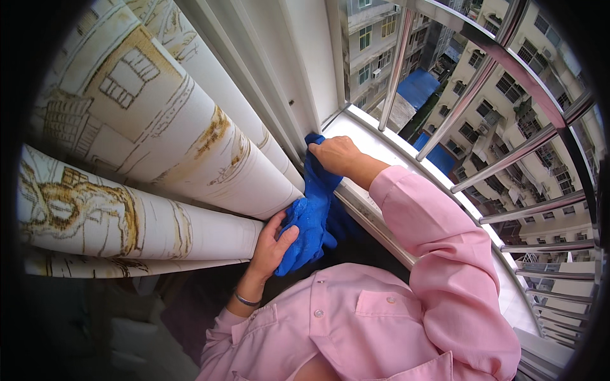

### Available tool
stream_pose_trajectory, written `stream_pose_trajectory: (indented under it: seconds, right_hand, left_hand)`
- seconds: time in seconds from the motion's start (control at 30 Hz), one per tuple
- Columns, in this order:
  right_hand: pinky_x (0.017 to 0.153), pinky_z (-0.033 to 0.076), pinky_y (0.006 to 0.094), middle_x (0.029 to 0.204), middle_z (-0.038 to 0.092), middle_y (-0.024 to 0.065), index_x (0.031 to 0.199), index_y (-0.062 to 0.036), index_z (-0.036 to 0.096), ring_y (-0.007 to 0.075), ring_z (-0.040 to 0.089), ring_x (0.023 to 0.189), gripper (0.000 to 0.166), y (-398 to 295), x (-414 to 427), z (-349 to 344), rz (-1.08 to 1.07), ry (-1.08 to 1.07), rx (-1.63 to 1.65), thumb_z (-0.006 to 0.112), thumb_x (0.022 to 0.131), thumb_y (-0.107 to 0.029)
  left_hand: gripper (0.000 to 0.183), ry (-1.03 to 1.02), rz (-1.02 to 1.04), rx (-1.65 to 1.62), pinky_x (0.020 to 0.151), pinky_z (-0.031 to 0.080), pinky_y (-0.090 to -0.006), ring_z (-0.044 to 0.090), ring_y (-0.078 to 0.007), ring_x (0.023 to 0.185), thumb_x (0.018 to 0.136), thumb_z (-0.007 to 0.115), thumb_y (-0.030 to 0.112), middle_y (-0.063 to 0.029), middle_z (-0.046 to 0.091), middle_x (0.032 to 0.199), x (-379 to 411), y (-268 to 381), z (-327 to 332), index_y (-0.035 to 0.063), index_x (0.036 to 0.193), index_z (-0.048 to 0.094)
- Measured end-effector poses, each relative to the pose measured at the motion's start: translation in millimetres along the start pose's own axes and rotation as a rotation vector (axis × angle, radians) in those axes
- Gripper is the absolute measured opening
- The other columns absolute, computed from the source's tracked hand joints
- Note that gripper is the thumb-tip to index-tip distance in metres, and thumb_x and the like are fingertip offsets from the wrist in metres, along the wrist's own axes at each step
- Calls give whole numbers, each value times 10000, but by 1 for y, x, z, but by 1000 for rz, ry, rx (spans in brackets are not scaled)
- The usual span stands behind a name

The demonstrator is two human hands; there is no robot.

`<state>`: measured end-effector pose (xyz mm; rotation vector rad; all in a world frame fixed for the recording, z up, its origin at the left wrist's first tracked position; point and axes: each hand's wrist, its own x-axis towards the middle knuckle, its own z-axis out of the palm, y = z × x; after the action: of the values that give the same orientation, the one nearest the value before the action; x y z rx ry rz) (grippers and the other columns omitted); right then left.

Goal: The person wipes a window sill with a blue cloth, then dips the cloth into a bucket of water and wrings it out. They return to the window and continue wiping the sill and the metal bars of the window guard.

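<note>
A blue cloth (310, 205) hangs between my two hands at the lower corner of a window frame (305, 81). My right hand (336, 153) grips its upper end and presses it near the corner where the side frame meets the sill track (367, 214). Lower down, my left hand (274, 245) holds the loose, bunched part, thumb on top and the other fingers partly hidden behind the cloth. The bottom of a patterned curtain (228, 171) comes close to my left hand. Part of the cloth falls into shadow below the sill.
Outside the window, metal guard bars (457, 107) rise from a white ledge (360, 135). Beyond them, far below, stand apartment buildings (500, 95) and blue roofs (419, 88). More curtain folds (95, 214) fill the left side. Something pale (133, 333) lies in the dim lower left.
</note>
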<state>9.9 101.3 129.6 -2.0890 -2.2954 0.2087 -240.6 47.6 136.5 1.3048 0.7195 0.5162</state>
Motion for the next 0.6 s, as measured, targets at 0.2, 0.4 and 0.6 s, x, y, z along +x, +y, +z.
stream_pose_trajectory:
  seconds: [0.2,0.4,0.6]
  right_hand:
    - [616,512,358,751,653,119,948,-1,589,276,656,746,186,8,-72,7,-167,-86,-163,502,818,-102]
    - [598,502,380,710,631,115,953,3,576,285,643,701,196,9,-196,10,-12,-100,-193,537,786,-92]
    - [631,489,408,756,642,130,1052,-180,623,315,631,744,256,13,-267,-18,477,-252,101,534,814,-146]
  left_hand:
    - [537,67,101,-37,924,409,-299,520,-174,1053,889,577,198,-128,495,1219,7,-5,11,-25,1320,346]
    - [507,227,476,279,963,380,-334,472,-206,1119,867,567,50,-139,454,1254,32,12,50,-15,1319,346]
    - [477,101,808,1250,858,451,-378,500,-336,1036,696,621,-9,-130,460,1218,90,43,65,156,1138,555]
